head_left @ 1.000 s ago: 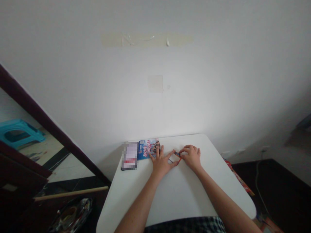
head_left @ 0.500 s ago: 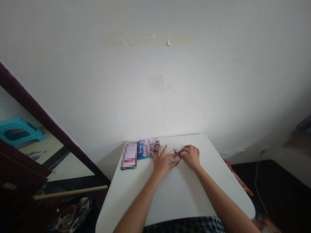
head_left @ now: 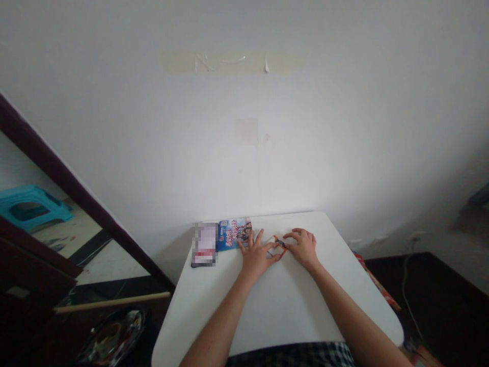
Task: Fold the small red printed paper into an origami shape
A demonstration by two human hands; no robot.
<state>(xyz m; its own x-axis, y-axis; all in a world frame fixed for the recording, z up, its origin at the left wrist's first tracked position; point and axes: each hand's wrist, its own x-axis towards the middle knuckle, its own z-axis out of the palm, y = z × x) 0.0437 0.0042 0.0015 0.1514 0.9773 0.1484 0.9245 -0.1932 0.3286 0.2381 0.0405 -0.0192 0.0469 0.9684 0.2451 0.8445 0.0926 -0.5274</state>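
A small strip-like piece (head_left: pixel 280 242) in orange, white and dark colours lies on the white table (head_left: pixel 282 306), bent into an angular shape; its exact kind is too small to tell. My left hand (head_left: pixel 255 255) rests from the left with thumb and forefinger curved around the piece, their tips on it, while the other fingers spread over the table. From the right, my right hand (head_left: pixel 303 247) reaches the piece's dark end. Its thumb tip is close to or touching that end, and the forefinger stands slightly apart from the thumb.
A blue printed leaflet (head_left: pixel 229 235) lies beyond my left fingers, beside a phone (head_left: pixel 205 244) with a blurred screen. The white wall (head_left: pixel 324 153) stands at the table's far edge. On the left are a wooden stick (head_left: pixel 114 302), a blue stool (head_left: pixel 32 206) and a black-lined bin (head_left: pixel 110 336).
My right fingertips have loosened and shifted slightly right, so more of the piece's dark end shows. My left hand stays nearly the same around the piece.
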